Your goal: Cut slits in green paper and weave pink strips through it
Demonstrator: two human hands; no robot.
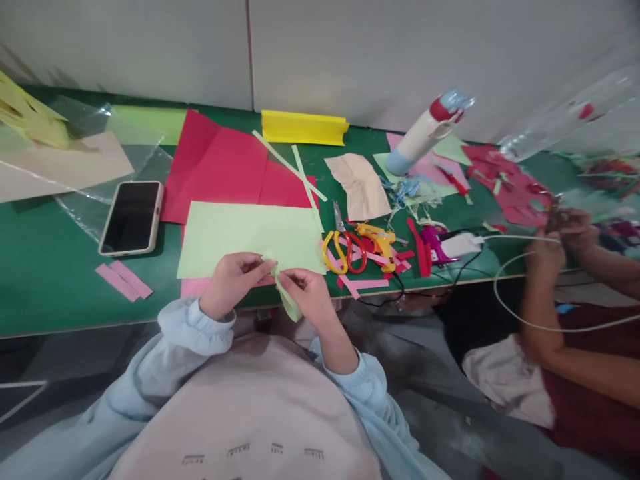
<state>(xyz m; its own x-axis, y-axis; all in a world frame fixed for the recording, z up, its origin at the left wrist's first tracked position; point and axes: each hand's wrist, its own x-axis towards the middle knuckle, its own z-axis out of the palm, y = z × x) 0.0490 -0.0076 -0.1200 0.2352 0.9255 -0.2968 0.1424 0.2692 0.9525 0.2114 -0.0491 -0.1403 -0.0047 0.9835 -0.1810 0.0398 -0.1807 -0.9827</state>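
My left hand and my right hand meet at the near edge of the green table. Both pinch a narrow strip of light green paper, which hangs down between them past the table edge. Just beyond my hands lies a light green paper sheet, with a red sheet behind it. To the right of my right hand lie yellow-handled scissors and red-handled scissors.
A phone lies at the left, pink strips near it. A yellow glue gun, paper scraps and a white bottle lie at the right. Another person's hands work at the far right, with a white cable looping off the edge.
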